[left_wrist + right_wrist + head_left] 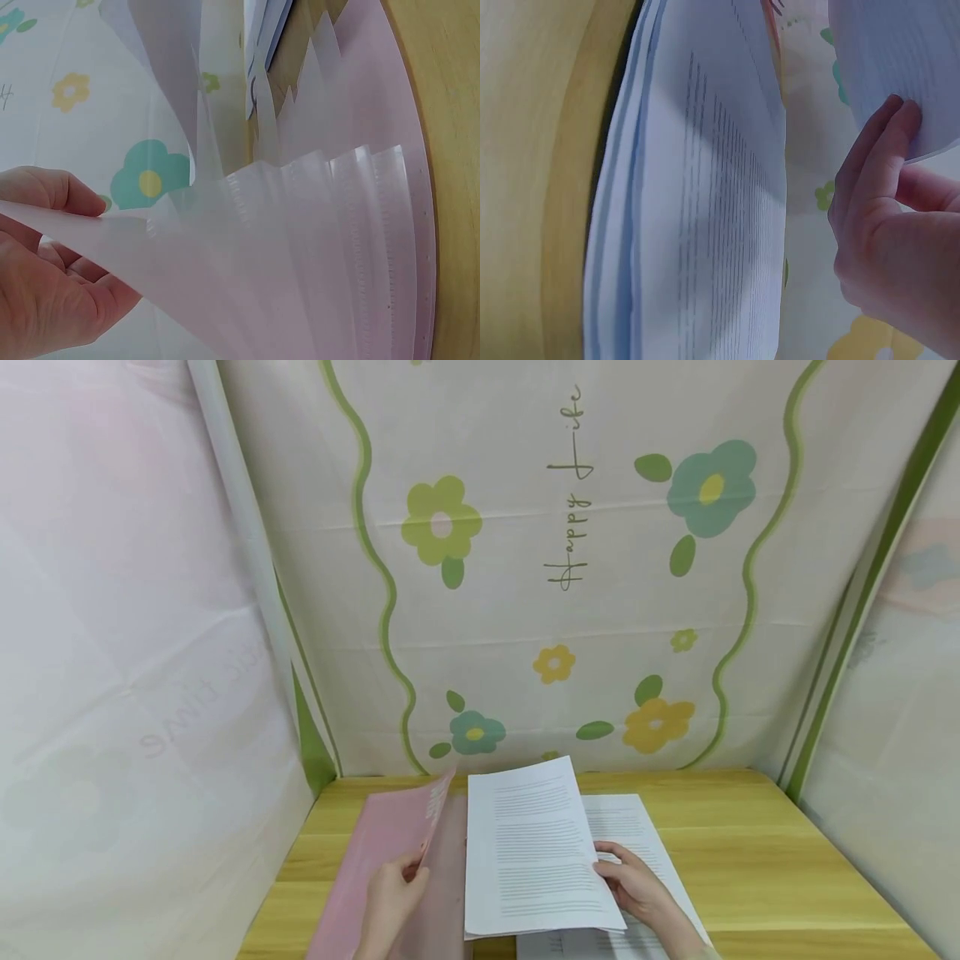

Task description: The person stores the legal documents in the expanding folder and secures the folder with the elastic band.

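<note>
A pink display book (pixel 390 827) with clear pockets (pixel 300 232) lies on the left of the table, its cover raised. My left hand (pixel 394 893) pinches the edge of that cover between thumb and fingers; in the left wrist view the pockets fan out beside the hand (pixel 60 262). My right hand (pixel 637 889) pinches the right edge of some printed sheets (pixel 536 852), lifted and slightly curved. Below them lies a stack of printed paper (pixel 705 210), partly covered in the head view. How many sheets the right hand holds, I cannot tell.
The wooden table (pixel 780 868) extends to the right of the paper. White fabric walls with printed flowers (pixel 480 610) stand behind the table and along both sides.
</note>
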A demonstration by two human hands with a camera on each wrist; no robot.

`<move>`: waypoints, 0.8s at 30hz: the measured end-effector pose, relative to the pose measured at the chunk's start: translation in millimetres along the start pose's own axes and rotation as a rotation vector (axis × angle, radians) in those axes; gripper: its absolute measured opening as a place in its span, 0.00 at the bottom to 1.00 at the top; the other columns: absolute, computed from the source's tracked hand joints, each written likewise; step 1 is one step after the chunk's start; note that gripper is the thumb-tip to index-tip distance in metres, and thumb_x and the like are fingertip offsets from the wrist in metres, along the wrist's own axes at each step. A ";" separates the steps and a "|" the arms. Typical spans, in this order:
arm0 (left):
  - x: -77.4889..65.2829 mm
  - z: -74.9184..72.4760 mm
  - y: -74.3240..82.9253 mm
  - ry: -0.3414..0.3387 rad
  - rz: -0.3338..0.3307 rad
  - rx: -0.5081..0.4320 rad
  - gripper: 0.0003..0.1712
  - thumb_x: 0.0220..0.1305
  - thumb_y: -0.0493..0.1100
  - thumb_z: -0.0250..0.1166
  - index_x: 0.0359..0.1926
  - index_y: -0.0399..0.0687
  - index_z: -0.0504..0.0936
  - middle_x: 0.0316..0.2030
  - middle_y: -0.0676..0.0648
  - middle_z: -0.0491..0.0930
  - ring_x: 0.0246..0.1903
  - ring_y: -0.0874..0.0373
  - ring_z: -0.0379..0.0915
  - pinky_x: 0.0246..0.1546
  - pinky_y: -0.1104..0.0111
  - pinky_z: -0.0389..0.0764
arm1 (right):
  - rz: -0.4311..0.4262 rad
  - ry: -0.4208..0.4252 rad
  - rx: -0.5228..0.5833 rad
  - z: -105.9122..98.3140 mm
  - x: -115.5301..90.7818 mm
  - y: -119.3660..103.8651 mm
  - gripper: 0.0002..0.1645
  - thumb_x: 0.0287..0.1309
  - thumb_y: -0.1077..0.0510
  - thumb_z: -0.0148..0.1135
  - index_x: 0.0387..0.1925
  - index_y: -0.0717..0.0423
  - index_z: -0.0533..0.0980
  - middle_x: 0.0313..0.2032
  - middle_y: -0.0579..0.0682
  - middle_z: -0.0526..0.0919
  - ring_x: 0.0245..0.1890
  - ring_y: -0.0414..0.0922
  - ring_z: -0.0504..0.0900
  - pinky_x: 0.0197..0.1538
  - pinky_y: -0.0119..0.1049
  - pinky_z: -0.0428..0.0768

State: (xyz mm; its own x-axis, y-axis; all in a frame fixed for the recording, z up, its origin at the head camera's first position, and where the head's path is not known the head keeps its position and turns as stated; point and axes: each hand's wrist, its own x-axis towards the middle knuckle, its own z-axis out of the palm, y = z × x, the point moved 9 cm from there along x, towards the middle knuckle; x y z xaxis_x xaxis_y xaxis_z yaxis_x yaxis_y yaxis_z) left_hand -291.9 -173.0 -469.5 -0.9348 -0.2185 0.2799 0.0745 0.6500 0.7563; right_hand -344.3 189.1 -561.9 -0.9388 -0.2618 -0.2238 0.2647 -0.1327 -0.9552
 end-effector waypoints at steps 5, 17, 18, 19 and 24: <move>0.2 0.6 -1.2 -0.015 -0.011 -0.013 0.19 0.51 0.35 0.63 0.45 0.33 0.86 0.37 0.37 0.89 0.35 0.51 0.86 0.34 0.65 0.86 | 0.007 -0.005 0.011 12.1 1.5 0.2 0.35 0.64 0.66 0.53 0.67 0.74 0.53 0.39 0.47 0.85 0.39 0.41 0.87 0.41 0.36 0.87; 0.5 0.0 -0.3 -0.028 -0.014 -0.023 0.19 0.52 0.35 0.63 0.46 0.32 0.86 0.38 0.37 0.89 0.35 0.50 0.87 0.35 0.62 0.87 | 0.001 -0.062 0.027 34.8 6.1 2.1 0.34 0.63 0.67 0.53 0.67 0.74 0.53 0.40 0.47 0.86 0.39 0.40 0.86 0.41 0.34 0.87; 0.4 0.0 0.0 -0.027 -0.012 -0.023 0.19 0.52 0.35 0.63 0.46 0.32 0.86 0.38 0.37 0.89 0.35 0.50 0.87 0.34 0.62 0.87 | 0.000 -0.064 0.027 36.5 6.1 1.6 0.34 0.63 0.67 0.53 0.67 0.74 0.53 0.40 0.48 0.86 0.39 0.40 0.86 0.41 0.34 0.87; 0.4 -0.1 -0.5 -0.025 -0.014 -0.022 0.19 0.52 0.35 0.63 0.46 0.32 0.86 0.38 0.37 0.89 0.35 0.50 0.87 0.34 0.62 0.87 | -0.002 -0.066 0.026 38.2 6.5 1.2 0.34 0.63 0.67 0.53 0.67 0.74 0.53 0.40 0.48 0.86 0.39 0.40 0.86 0.41 0.34 0.87; -0.4 -0.5 -0.4 -0.013 -0.006 -0.020 0.19 0.52 0.35 0.63 0.46 0.34 0.86 0.37 0.39 0.89 0.35 0.51 0.87 0.34 0.65 0.86 | 0.002 -0.067 0.028 43.6 9.0 2.7 0.34 0.63 0.67 0.52 0.67 0.74 0.53 0.41 0.49 0.85 0.40 0.40 0.86 0.42 0.35 0.87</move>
State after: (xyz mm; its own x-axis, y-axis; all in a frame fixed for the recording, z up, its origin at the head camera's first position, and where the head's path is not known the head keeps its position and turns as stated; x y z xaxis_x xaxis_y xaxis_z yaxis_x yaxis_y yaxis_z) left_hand -291.3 -173.6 -469.6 -0.9398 -0.2125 0.2676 0.0760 0.6337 0.7699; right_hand -342.4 144.6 -558.1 -0.9216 -0.3251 -0.2119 0.2740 -0.1586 -0.9486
